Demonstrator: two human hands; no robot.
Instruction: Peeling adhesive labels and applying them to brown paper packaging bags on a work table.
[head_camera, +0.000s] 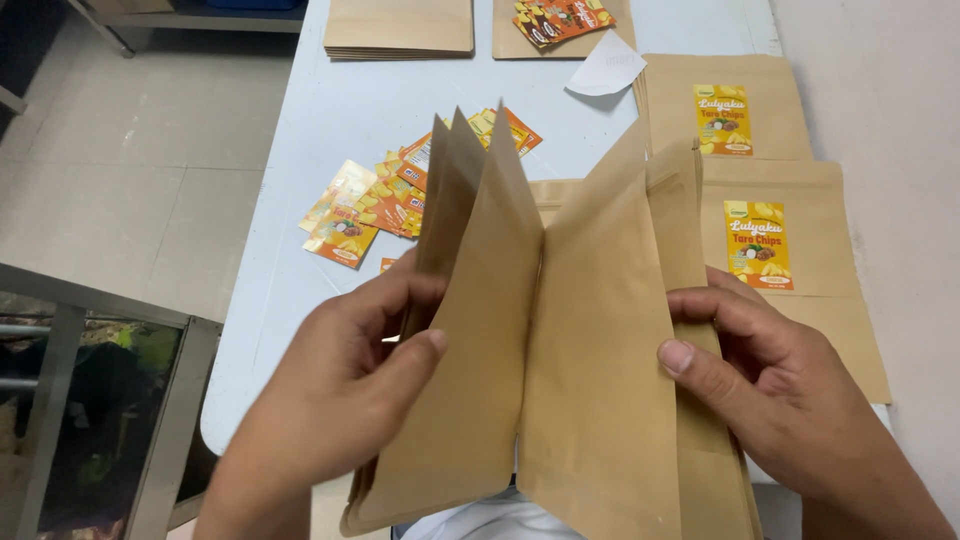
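Note:
A stack of brown kraft paper pouches (545, 360) stands fanned apart like an open book over the near edge of a pale blue table (330, 120). My left hand (345, 385) grips the left group of pouches, thumb pressed on the front one. My right hand (775, 385) grips the right group, thumb on its face. Loose orange and yellow stickers (375, 205) lie scattered on the table just behind the left pouches.
Two brown pouches with yellow labels (760, 245) lie flat at the right. Plain pouch stacks (398, 25) and more stickers (560, 18) sit at the far end, with a white paper slip (608, 68). A metal frame (110, 300) stands at lower left over tiled floor.

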